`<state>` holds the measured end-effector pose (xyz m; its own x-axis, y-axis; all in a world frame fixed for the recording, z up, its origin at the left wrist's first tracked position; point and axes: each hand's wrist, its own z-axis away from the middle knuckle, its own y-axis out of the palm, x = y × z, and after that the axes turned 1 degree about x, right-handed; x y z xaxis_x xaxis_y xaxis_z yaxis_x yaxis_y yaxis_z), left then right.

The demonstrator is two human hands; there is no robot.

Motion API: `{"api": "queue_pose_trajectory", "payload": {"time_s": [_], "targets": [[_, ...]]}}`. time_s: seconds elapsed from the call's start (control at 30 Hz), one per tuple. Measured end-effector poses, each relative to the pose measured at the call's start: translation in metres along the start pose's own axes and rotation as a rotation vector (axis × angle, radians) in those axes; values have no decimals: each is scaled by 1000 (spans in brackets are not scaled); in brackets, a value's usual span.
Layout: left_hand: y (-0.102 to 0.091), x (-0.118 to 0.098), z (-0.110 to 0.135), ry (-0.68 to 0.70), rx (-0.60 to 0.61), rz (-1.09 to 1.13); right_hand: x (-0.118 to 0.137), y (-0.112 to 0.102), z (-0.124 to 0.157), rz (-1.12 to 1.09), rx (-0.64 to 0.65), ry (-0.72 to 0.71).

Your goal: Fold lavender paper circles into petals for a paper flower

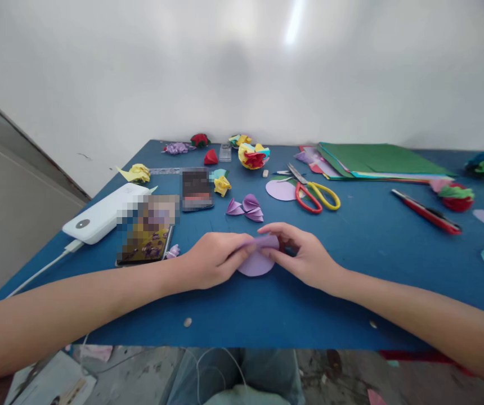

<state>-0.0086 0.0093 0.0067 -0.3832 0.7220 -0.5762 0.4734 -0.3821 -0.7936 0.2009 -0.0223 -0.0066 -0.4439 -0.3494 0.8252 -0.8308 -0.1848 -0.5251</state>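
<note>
A lilac paper circle point(255, 263) lies on the blue table point(242, 315) in front of me, its far edge folded up. My left hand point(214, 260) pinches the fold from the left, fingers closed on the paper. From the right, my right hand point(299, 250) holds the same folded edge between thumb and fingers. Just beyond the hands lie several folded lilac paper pieces point(246, 207).
Red-and-yellow scissors point(313, 194) and another lilac circle point(281, 190) lie further back. A stack of coloured paper point(377, 160) and a red cutter point(428, 212) are at right. Two phones point(147, 230) and a white power bank point(107, 212) are at left. Crumpled paper flowers point(254, 156) line the far edge.
</note>
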Motion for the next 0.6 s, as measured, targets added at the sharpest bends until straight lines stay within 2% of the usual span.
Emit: {"api": "queue_pose_trajectory", "payload": {"time_s": [0.1,0.17,0.27,0.4,0.47,0.6], "targets": [[-2,0,-1,-129,-110,167,1,-1,-1,-42,0,37],[-3,0,-1,-195,-133,298,1,-2,-3,-101,77,74],[-4,0,-1,-231,-113,473,2,-5,-6,-197,172,119],[-3,2,-3,-255,-90,595,0,-8,-8,-252,76,121],[-2,3,-4,-268,-59,656,-1,-9,-9,-281,75,122],[0,0,-5,-271,-16,755,-1,-9,-11,-371,216,143]]}}
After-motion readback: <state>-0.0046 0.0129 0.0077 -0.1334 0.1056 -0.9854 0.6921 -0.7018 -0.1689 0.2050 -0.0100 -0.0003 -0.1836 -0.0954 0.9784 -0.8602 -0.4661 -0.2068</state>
